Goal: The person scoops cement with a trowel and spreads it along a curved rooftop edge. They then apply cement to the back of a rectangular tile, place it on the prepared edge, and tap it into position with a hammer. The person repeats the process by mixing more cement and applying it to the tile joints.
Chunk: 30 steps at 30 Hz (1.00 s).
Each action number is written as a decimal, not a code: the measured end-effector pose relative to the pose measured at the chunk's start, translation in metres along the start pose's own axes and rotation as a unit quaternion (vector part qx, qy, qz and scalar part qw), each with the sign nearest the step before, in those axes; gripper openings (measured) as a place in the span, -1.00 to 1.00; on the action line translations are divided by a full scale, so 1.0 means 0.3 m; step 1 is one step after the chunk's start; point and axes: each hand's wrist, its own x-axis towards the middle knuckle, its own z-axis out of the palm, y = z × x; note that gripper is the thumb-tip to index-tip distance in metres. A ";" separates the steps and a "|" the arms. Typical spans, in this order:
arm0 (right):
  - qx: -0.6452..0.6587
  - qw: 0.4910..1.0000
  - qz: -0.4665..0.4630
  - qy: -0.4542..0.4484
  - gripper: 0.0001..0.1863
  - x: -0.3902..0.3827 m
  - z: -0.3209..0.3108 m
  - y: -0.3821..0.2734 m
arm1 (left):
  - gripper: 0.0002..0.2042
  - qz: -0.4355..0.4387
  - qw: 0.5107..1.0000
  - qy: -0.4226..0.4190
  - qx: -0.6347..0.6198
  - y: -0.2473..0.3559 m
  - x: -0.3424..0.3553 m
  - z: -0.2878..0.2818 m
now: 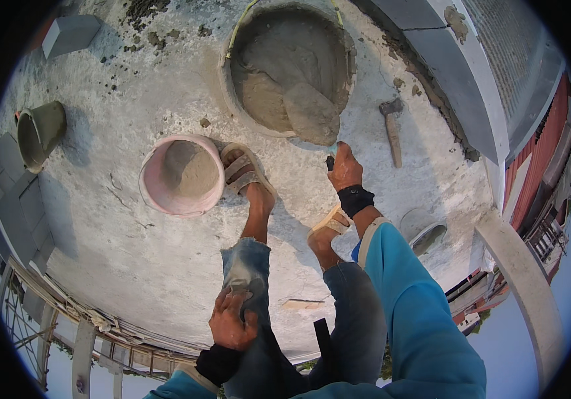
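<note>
My right hand (346,167) is closed around the handle of a trowel (312,114). Wet grey mortar coats its blade, which reaches over the near rim of a large round tub (227,100). Inside the tub lies a thick mass of mortar (262,100), with two yellow-green rope loops on the tub's far rim. My left hand (233,320) rests on my left knee, fingers laid over the jeans, holding nothing. Just left of my left foot stands a pink bucket (152,179) with grey mortar (192,169) in it.
A hammer (392,130) lies on the concrete right of the tub. To the left, a dark bucket (49,130) lies tipped beside stacked grey blocks (23,213); another block (71,34) sits farther off. A low wall (458,73) edges the right. A pale container (427,236) lies near my right arm.
</note>
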 end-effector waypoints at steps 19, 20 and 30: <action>0.177 0.979 0.040 -0.088 -0.53 -0.127 -0.404 -0.132 | -0.64 -0.050 0.986 0.027 0.156 0.101 -0.095 0.228; 0.205 0.968 0.081 -0.116 -0.60 -0.040 -0.351 -0.190 | -0.64 -0.046 0.985 0.032 0.164 0.100 -0.095 0.225; 0.265 0.887 0.121 -0.359 -0.51 -0.085 0.000 0.200 | -0.63 -0.011 0.989 0.018 0.146 0.038 -0.109 0.204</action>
